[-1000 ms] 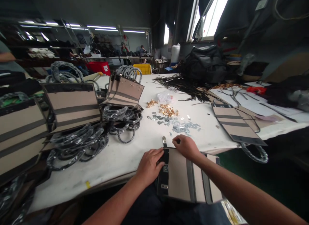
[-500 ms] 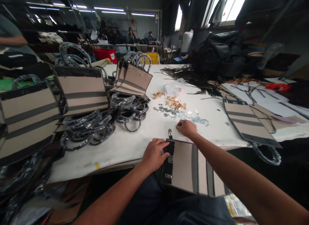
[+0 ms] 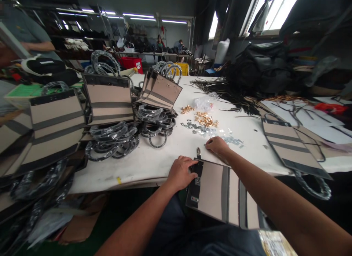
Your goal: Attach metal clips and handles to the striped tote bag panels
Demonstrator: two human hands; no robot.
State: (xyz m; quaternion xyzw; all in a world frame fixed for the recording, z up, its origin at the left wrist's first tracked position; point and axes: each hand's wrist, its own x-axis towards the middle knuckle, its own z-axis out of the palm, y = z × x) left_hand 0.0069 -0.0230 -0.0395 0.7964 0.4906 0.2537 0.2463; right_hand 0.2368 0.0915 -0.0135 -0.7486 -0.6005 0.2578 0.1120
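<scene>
A beige panel with dark stripes [image 3: 213,193] lies at the table's front edge, partly over the person's lap. My left hand [image 3: 183,172] rests on its black left border, thumb and fingers apart, beside small metal fittings. A strap with a metal clasp [image 3: 198,152] sticks out past the panel's far edge. My right hand [image 3: 216,144] is at the tabletop beyond the panel, its fingertips pinched together; what they hold is too small to name. Just beyond it lie flat silver plates [image 3: 232,140] and gold-coloured metal pieces [image 3: 205,119].
Stacked striped panels [image 3: 110,96] with plastic-wrapped ring handles [image 3: 112,133] fill the left side. Another panel [image 3: 288,142] lies at the right edge. A clear plastic bag [image 3: 202,103] and dark cords [image 3: 233,98] lie farther back. A person [image 3: 33,39] stands at the far left.
The camera view has turned left, shifting the scene rightward in the picture. Both hands keep nearly the same places relative to the panel and the small metal pieces.
</scene>
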